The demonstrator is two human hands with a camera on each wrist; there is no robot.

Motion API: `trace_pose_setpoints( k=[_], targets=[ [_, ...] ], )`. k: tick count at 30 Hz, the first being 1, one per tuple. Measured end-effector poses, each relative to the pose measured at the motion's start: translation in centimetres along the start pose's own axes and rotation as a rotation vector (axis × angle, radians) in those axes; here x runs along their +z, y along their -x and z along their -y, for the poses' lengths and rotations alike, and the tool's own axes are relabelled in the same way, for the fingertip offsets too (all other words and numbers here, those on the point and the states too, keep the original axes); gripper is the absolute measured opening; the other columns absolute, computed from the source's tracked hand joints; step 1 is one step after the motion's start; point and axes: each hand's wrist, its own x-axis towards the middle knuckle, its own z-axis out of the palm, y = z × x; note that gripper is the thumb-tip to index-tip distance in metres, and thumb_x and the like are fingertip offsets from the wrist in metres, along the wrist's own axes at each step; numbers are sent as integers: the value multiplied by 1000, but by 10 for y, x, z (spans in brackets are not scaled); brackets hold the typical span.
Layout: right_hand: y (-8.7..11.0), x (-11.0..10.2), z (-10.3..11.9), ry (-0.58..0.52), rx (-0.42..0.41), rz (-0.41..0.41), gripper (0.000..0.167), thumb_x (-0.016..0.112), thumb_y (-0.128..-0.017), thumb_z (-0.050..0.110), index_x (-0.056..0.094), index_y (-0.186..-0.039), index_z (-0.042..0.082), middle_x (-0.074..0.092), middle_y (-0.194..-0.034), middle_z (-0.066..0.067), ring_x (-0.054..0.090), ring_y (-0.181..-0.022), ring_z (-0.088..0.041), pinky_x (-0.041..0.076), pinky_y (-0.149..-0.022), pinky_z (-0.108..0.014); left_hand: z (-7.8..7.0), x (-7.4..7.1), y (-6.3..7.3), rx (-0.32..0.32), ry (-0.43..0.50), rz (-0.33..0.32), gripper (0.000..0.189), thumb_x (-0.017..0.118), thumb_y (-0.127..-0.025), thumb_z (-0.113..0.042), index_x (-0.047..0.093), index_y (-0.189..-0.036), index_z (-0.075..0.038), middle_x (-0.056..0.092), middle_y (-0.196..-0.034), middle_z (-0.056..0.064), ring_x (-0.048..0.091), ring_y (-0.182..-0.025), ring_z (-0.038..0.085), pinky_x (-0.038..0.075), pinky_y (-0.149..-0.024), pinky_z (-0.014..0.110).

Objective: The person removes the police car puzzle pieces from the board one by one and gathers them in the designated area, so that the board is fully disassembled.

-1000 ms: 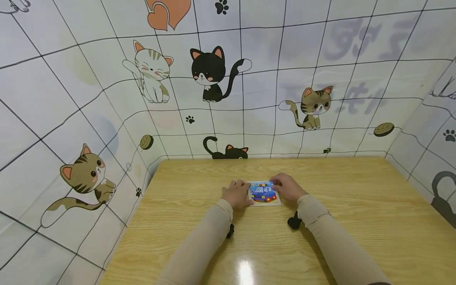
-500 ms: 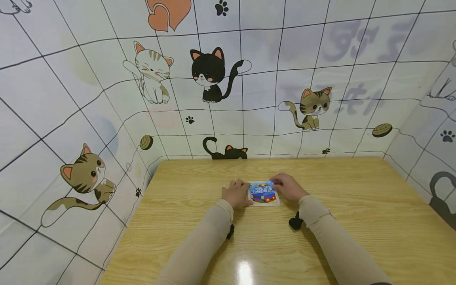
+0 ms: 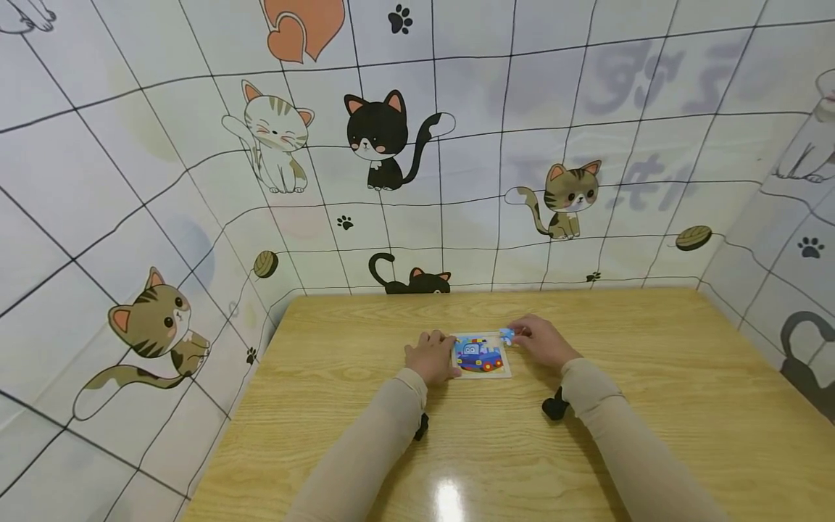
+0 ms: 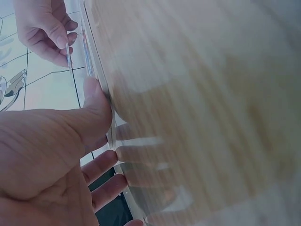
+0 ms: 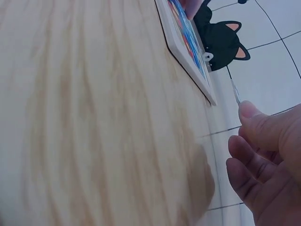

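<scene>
A small jigsaw puzzle board (image 3: 480, 355) with a blue cartoon car and a pale frame lies flat on the table. My left hand (image 3: 430, 357) steadies its left side, the thumb (image 4: 98, 101) at the near corner and the index finger farther back. My right hand (image 3: 543, 341) pinches a light blue puzzle piece (image 3: 507, 336) just above the board's far right corner. Seen edge-on in the right wrist view, that puzzle piece (image 5: 235, 92) sits between thumb and fingers, apart from the board (image 5: 188, 56). A paler patch shows in the board's upper right part.
The wooden table (image 3: 365, 319) runs back to a wall sheet (image 3: 470, 167) printed with cats and grid lines. Black wrist devices (image 3: 554, 407) hang under both sleeves. Light reflects off the table's near part.
My right hand has lifted the light blue piece out of the board's far right corner and moved slightly right. My left hand stays at the board's left side. The head view has shifted slightly.
</scene>
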Motion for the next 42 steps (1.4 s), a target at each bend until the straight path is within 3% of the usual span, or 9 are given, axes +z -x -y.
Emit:
trace_pose_setpoints(
  k=[13,25,42],
  targets=[
    [16,-21,-17,36,56,-34,28,64,-100,5,66,-126,-4,63,-110,-15,62,-99,-33,52,-83,-50,3,16,-16,-27,11,15,73,65,-93,-57,39,-157,-32,39,-153,-2,33,-141,27,38,-101,63],
    [35,-41,-33,56,86,-55,31,62,-100,3,62,-129,-9,62,-121,-25,61,-104,-39,51,-85,-53,-1,1,1,-6,6,-1,70,64,-95,-53,41,-156,-27,41,-151,0,37,-137,26,40,-98,58],
    [52,-66,-61,104,150,-55,31,59,-100,0,61,-129,-11,61,-117,-29,61,-103,-44,50,-85,-57,-2,4,-4,-17,17,7,70,64,-95,-52,40,-157,-28,40,-153,0,37,-137,27,38,-100,59]
  ],
)
